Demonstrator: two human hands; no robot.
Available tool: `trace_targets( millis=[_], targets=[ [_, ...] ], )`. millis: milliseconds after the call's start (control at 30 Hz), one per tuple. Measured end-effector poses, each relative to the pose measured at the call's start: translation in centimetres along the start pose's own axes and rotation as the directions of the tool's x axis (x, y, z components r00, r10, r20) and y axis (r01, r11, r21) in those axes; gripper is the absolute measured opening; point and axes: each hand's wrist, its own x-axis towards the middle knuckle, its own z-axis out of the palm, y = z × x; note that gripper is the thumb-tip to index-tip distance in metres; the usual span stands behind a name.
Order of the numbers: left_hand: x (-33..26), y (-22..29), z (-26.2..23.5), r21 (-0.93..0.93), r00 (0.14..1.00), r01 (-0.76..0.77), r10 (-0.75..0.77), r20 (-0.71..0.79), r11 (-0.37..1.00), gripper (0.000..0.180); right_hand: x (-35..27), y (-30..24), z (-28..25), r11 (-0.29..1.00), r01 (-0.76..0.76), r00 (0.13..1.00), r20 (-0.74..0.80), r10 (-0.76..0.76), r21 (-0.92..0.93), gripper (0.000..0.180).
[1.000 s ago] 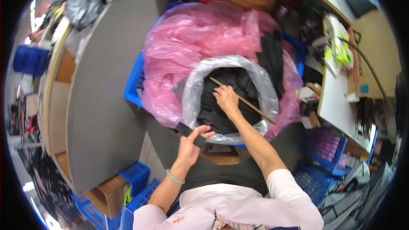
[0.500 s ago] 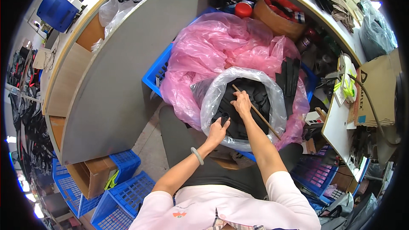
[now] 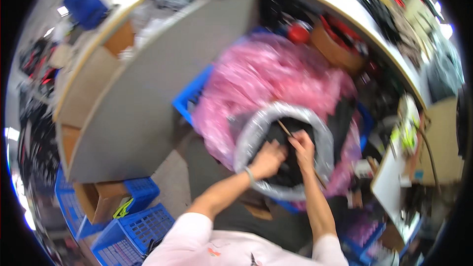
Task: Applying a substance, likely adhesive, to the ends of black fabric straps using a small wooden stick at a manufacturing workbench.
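A clear plastic bag (image 3: 322, 133) with a rolled rim stands open between my knees, full of black fabric-like strips (image 3: 290, 176). My right hand (image 3: 304, 149) is closed round a thin wooden stick (image 3: 284, 127) that slants across the bag's mouth. At the left side of the opening, my left hand (image 3: 270, 159) is down among the black strips. Its fingers are smeared by motion, so whether they grip a strip does not show.
Crumpled pink plastic sheeting (image 3: 256, 69) spreads over a blue crate (image 3: 185, 101) behind the bag. A grey panel (image 3: 133, 103) stands at left. Blue baskets (image 3: 143, 226) sit at lower left. A brown tub (image 3: 335, 44) is at the back, a cardboard box (image 3: 441, 143) at right.
My left hand has moved right and deeper into the bag; the black tube-like piece it held no longer shows. My right hand still grips the stick. The whole view has shifted and blurred.
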Motion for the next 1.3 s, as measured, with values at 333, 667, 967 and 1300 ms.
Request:
trace_targets(
  millis=[333,667,967,1300],
  targets=[
    [-0.2,1.2,4.4,0.152,0.987,-0.065,0.041,0.152,0.986,0.066,-1.0,-16.8,-8.5,0.757,0.461,0.866,-0.421,-0.270,0.464,0.011],
    [0.8,2.7,4.4,0.252,0.965,-0.011,-0.055,0.255,0.968,0.048,-8.2,-25.2,-9.2,0.843,0.477,0.835,-0.430,-0.345,0.249,0.011],
    [1.5,3.5,2.5,-0.170,0.984,0.150,-0.130,0.122,0.974,0.042,-13.5,-27.7,-8.6,0.947,0.171,0.947,-0.219,-0.234,-0.270,0.009],
    [-6.8,9.9,-12.2,-0.999,0.962,-0.027,-0.273,-0.017,-0.033,0.037,-10.2,-14.4,2.9,0.916,0.085,0.981,-0.127,-0.145,-0.392,0.027]
  ],
)
